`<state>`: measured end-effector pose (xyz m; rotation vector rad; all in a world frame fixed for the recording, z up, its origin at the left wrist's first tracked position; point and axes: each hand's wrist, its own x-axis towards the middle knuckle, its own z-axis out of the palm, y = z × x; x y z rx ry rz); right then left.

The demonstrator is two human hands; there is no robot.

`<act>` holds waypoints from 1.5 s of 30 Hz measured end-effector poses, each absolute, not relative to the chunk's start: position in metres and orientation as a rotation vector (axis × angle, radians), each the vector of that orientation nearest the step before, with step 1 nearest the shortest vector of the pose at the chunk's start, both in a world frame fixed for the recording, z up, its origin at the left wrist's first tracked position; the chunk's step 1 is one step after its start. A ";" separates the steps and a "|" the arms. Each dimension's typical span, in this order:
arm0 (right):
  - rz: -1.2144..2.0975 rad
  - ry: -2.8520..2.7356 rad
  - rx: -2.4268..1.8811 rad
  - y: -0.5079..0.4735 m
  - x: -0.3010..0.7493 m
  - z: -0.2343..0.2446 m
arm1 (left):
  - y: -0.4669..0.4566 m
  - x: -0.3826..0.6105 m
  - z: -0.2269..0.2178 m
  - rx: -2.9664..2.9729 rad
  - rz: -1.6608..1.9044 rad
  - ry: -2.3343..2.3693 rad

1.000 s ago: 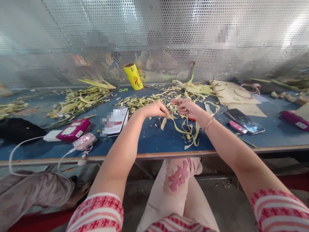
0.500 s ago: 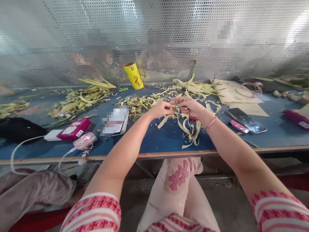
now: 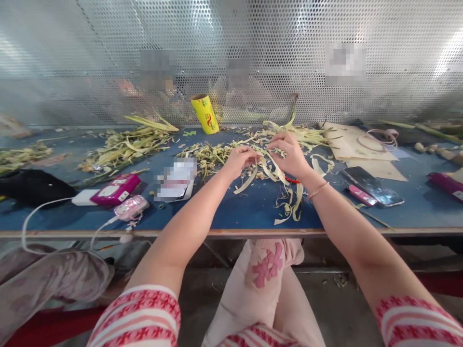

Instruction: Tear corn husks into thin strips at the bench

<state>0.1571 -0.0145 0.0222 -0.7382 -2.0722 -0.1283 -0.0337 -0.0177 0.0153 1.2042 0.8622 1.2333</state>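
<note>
The left hand (image 3: 240, 161) pinches a pale leaf strip (image 3: 248, 182) over the bench (image 3: 231, 212); the right hand (image 3: 291, 155) curls near it, whether holding anything I cannot tell.

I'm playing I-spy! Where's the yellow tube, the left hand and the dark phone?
Yellow tube (image 3: 206, 115): head view, its printed side.
Left hand (image 3: 240, 160): head view, back of the hand.
Dark phone (image 3: 373, 186): head view, its screen.

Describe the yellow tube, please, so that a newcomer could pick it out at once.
Find the perforated metal panel behind the blue table. Near its foot, beyond and left of the left hand, is the tube, open end up. Its bright yellow, printed surface sets it apart from the pale plant scraps nearby.
</note>
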 end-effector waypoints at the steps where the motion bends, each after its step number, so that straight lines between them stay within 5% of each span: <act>1: -0.201 -2.188 -0.644 -0.015 0.156 0.020 | -0.019 -0.034 0.018 1.166 1.243 0.843; 11: -0.542 -2.449 -0.675 -0.022 0.136 0.000 | -0.026 -0.033 0.029 0.941 1.207 0.813; 29: 0.796 -1.667 -0.933 -0.020 0.138 0.015 | -0.027 -0.025 0.016 1.369 1.111 0.925; 45: 0.259 -1.861 -1.072 -0.015 0.143 0.019 | -0.029 -0.025 0.012 1.667 1.043 1.022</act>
